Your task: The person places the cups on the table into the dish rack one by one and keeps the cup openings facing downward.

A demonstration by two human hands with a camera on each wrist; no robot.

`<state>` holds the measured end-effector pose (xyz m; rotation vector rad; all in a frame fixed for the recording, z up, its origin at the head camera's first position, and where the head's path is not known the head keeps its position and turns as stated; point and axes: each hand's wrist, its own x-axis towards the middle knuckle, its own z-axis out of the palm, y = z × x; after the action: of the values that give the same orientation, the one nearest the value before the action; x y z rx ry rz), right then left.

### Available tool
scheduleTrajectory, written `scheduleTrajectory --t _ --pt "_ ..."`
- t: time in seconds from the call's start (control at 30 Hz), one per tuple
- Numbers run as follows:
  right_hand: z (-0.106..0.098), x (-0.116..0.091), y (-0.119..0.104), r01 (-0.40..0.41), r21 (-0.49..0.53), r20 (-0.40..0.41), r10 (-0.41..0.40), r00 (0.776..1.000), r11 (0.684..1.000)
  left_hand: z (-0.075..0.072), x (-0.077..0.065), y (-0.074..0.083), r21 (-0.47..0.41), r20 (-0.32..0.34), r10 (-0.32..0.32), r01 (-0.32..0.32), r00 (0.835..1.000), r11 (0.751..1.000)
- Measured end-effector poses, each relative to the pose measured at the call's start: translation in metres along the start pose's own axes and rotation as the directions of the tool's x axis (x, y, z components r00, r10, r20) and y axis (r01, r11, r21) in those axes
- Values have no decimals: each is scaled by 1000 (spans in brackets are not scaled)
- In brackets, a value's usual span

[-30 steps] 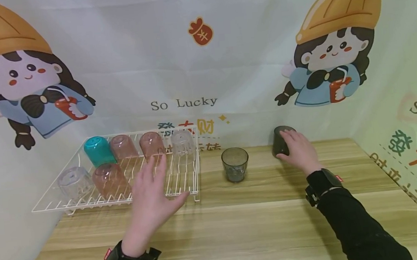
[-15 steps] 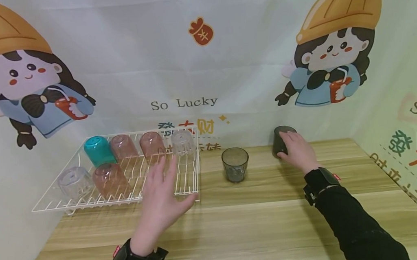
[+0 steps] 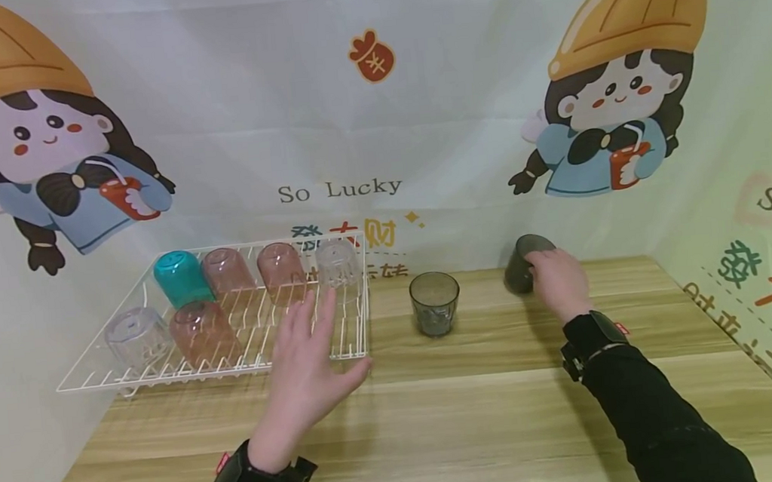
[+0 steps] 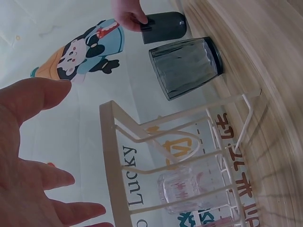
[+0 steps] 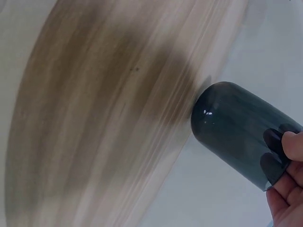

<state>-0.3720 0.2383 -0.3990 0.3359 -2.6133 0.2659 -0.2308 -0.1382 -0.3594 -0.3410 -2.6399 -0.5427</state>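
Note:
My right hand [image 3: 562, 281] pinches the upper rim of a dark grey cup [image 3: 519, 270] near the back wall. The cup leans, its mouth towards the hand and its rounded base [image 5: 213, 109] at the table in the right wrist view. Fingertips [image 5: 273, 163] show dark through its wall. My left hand [image 3: 305, 383] is spread with nothing in it, in front of the right end of a white wire rack [image 3: 165, 380]. Between the hands a smoky grey glass [image 3: 435, 305] stands upright on the table; the left wrist view shows that glass [image 4: 187, 66] beyond the rack.
Upside-down cups sit on the rack: a teal cup [image 3: 183, 280], several pink cups [image 3: 204, 335] and clear ones, such as the clear cup [image 3: 138, 338] at front left. A printed cloth [image 3: 444, 115] hangs behind the wooden table [image 3: 482, 430].
My right hand has turned, and the dark grey cup has gone from nearly upright to leaning right. My left hand has drifted right, still spread. The smoky glass stays put.

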Motion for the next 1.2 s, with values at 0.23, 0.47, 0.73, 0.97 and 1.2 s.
scheduleTrajectory --t 0.23,0.47,0.73,0.97,1.2 --pt "-4 -9 3 -46 31 -44 48 998 998 2 1 4 -24 1 21 -21 1000 999" --pt "-8 -19 5 -67 50 -58 70 996 996 6 3 6 -45 4 36 -36 999 998" --pt "-17 -26 3 -63 75 -81 69 994 995 10 6 12 -50 5 43 -42 999 998" --pt "-28 -33 0 -77 92 -85 84 993 993 13 9 16 -87 15 45 -44 999 995" --pt "-34 -39 -2 -51 103 -128 64 990 993 17 10 21 -121 13 42 -40 999 992"
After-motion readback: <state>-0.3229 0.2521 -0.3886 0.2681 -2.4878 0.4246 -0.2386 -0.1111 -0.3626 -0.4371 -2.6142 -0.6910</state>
